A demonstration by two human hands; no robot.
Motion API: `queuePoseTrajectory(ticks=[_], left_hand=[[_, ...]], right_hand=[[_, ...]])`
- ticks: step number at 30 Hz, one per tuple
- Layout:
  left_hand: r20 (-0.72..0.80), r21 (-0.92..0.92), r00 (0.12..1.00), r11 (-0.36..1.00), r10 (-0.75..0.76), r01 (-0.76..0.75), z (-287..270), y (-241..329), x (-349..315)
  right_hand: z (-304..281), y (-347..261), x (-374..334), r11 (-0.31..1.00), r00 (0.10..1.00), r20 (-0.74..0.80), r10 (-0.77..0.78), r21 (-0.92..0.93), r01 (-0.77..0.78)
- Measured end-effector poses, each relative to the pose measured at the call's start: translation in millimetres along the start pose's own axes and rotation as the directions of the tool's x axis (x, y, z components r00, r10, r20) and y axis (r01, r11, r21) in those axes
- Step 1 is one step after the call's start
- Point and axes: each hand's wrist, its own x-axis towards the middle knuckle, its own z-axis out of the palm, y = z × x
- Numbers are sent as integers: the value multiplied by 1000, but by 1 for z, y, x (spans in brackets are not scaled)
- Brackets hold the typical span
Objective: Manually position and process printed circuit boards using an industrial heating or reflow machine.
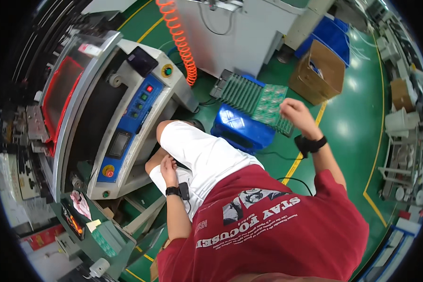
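- Circuit-board panel (269, 104) on the slotted rack (236, 90).
- Right hand (297, 115) curled at its edge; cannot tell if gripping.
- Left hand (169, 168) loosely open by white shorts (197, 143).
- Green floor (355, 127) lies rightward.

To me the circuit board (269, 100) looks smooth, the blue box (241, 128) glossy plastic, the carton (315, 79) matt cardboard, my shirt (310, 230) matt cloth

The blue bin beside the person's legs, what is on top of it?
On the blue bin sits a slotted rack with green circuit boards, near the right hand. The bin's surface beneath the rack is covered and cannot be seen.
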Motion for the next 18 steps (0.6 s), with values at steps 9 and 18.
queuePoseTrajectory(ticks=[9, 18], left_hand=[[-79, 59, 997, 998, 3, 1, 11, -20, 10], [-42, 28, 999, 999, 17, -16, 4, -7, -1]], right_hand=[[-116, 49, -55, 893, 954, -249, 166, -373, -252], [-108, 158, -22, 859, 944, -301, 137, -438, -264]])
